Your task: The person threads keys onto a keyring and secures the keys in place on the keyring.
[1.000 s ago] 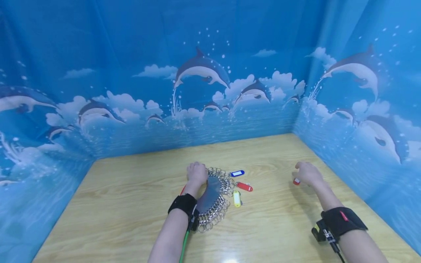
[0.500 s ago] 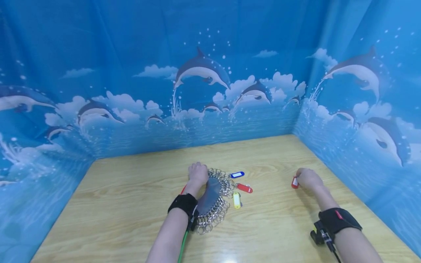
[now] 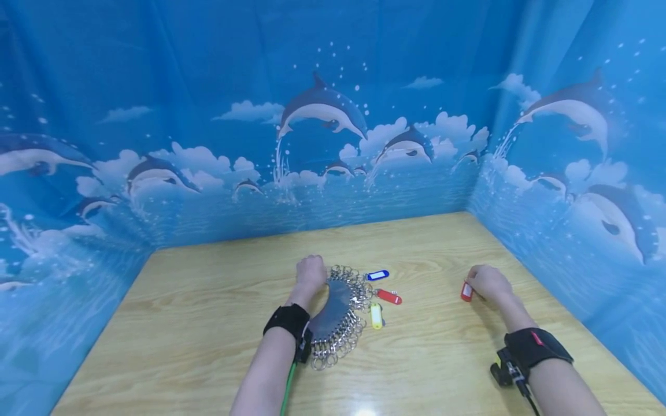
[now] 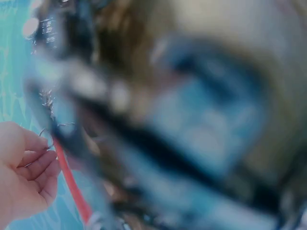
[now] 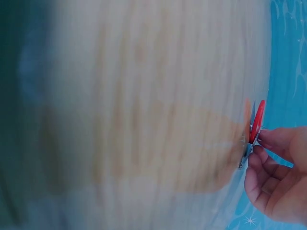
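Observation:
At the table's centre lies a crescent-shaped plate [image 3: 332, 314] fringed with several metal clips and rings [image 3: 340, 346]. My left hand [image 3: 310, 273] is at its far end. In the left wrist view, thumb and fingertips of my left hand [image 4: 29, 172] pinch a thin metal ring [image 4: 43, 136] beside a red strip [image 4: 71, 184]. Far to the right, my right hand [image 3: 489, 283] pinches a red key tag [image 3: 466, 292] close over the table. The right wrist view shows this key tag [image 5: 258, 120] edge-on, with a small metal piece [image 5: 242, 160] below it.
Right of the plate lie a blue key tag [image 3: 377, 275], a red key tag [image 3: 389, 297] and a yellow key tag [image 3: 376, 316], next to its rings. A blue dolphin-print curtain [image 3: 312, 202] stands behind the wooden table [image 3: 198, 323] and along both sides.
My right hand has come slightly nearer and lower, and the red key tag it holds has turned so that more of its label shows. The left hand stays almost in place.

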{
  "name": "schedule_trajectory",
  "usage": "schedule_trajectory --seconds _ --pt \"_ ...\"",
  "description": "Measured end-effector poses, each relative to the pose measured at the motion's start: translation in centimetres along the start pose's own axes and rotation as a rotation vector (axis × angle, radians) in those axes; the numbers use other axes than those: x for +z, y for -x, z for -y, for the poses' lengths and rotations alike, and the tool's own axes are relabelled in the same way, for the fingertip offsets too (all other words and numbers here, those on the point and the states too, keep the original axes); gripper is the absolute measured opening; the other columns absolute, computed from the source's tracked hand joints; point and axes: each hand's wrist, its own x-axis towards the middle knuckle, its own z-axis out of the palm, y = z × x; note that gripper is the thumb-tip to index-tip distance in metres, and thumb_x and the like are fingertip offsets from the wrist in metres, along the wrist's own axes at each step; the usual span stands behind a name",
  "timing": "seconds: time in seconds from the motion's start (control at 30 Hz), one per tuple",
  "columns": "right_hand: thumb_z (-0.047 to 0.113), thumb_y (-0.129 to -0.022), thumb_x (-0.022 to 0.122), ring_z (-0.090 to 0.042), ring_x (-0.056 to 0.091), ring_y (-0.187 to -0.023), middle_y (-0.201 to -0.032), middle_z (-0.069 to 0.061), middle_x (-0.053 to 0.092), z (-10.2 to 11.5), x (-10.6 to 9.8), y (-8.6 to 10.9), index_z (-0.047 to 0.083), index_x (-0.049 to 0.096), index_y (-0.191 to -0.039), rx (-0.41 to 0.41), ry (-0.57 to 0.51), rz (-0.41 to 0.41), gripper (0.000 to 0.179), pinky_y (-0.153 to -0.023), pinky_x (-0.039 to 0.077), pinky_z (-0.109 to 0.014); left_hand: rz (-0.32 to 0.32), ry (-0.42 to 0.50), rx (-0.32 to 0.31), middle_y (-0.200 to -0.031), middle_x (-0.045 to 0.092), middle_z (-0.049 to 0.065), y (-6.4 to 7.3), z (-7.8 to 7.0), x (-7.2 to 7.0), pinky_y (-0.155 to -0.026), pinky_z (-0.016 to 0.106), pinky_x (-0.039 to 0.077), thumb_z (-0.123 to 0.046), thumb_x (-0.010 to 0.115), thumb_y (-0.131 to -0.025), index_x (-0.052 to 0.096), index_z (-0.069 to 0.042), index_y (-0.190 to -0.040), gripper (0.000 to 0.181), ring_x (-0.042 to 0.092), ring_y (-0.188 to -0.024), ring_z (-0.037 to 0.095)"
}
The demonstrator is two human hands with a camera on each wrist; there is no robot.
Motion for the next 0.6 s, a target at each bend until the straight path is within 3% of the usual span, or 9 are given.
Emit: schedule_trajectory --seconds 0.17,0.3,0.43,0.6 --pt "0.012 -0.09 0.047 -0.019 0.047 -0.056 -0.057 -0.001 0.049 -0.05 0.03 -0.21 -0.001 0.062 -0.088 0.002 -0.063 -0.017 0.019 -0.054 0.036 -0.031 -0.014 0.066 -0.042 -0.079 0.061 0.012 -0.07 0.39 -0.45 -0.069 0.038 0.049 -0.013 0.055 -0.087 0.06 -0.003 -0.071 0.019 0.06 -0.076 0.027" --pt "0.011 -0.09 0.045 -0.02 0.048 -0.058 -0.06 -0.003 0.052 0.21 -0.26 -0.15 0.001 0.062 -0.081 -0.003 -0.123 -0.035 0.022 -0.054 0.036 -0.032 0.002 0.169 -0.04 -0.075 0.059 0.01 -0.01 0.61 -0.59 -0.064 0.035 0.048 -0.01 0.053 -0.087 0.056 -0.004 -0.068 0.02 0.058 -0.07 0.024" --pt "0.011 -0.091 0.042 -0.022 0.051 -0.063 -0.067 -0.006 0.058 0.47 -0.58 -0.1 0.004 0.062 -0.073 -0.018 -0.146 -0.047 0.027 -0.057 0.037 -0.032 0.049 0.263 -0.023 -0.055 0.042 0.003 0.06 0.77 -0.71 -0.055 0.03 0.04 -0.005 0.05 -0.085 0.045 -0.008 -0.055 0.031 0.045 -0.053 0.02" --pt "0.014 -0.092 0.045 -0.025 0.052 -0.071 -0.08 -0.011 0.06 0.2 -0.72 -0.28 0.001 0.062 -0.084 -0.001 -0.149 -0.052 0.023 -0.058 0.037 -0.033 0.105 0.328 -0.024 -0.047 0.021 -0.002 0.16 0.9 -0.93 -0.047 0.028 0.029 -0.004 0.048 -0.082 0.034 -0.012 -0.045 0.04 0.029 -0.042 0.017"
